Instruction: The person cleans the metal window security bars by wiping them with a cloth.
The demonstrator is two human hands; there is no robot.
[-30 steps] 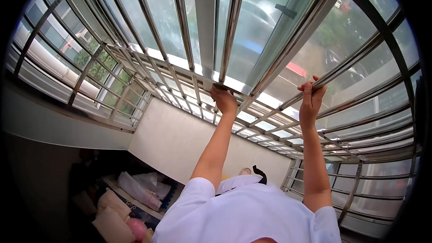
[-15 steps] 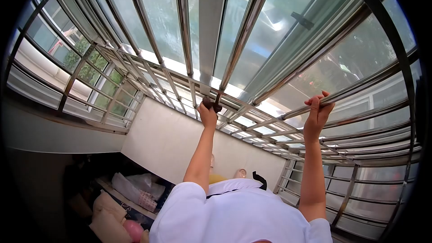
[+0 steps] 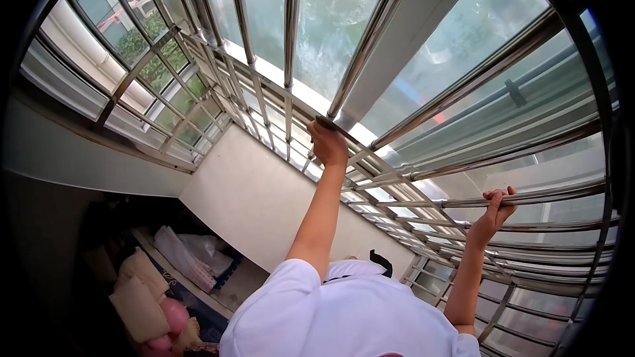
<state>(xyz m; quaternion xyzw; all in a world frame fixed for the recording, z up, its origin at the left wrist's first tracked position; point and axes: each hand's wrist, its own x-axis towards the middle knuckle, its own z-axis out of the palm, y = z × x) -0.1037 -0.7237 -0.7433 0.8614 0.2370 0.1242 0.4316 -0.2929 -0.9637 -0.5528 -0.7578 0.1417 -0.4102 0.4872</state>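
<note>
My left hand [image 3: 329, 145] reaches up to the metal grille, its fingers closed on a dark brown piece [image 3: 326, 123] that looks like a cloth. The brown piece sits at the foot of an upright metal bar [image 3: 357, 63], where it meets the cross rail. Most of the cloth is hidden by my hand. Farther right, my right hand [image 3: 488, 218] is wrapped round a shiny metal bar [image 3: 562, 193] of the same grille.
Glass panes [image 3: 340, 20] stand behind the bars. Below the grille is a pale ledge [image 3: 238, 172]. At lower left lie plastic bags [image 3: 192, 258], beige cushions [image 3: 140, 304] and a pink ball-like thing [image 3: 174, 315]. More barred windows [image 3: 155, 59] are at the left.
The view has turned. My left hand, still with the brown cloth, now bends over the cross rail at the bar's foot. My right hand keeps its grip on a bar.
</note>
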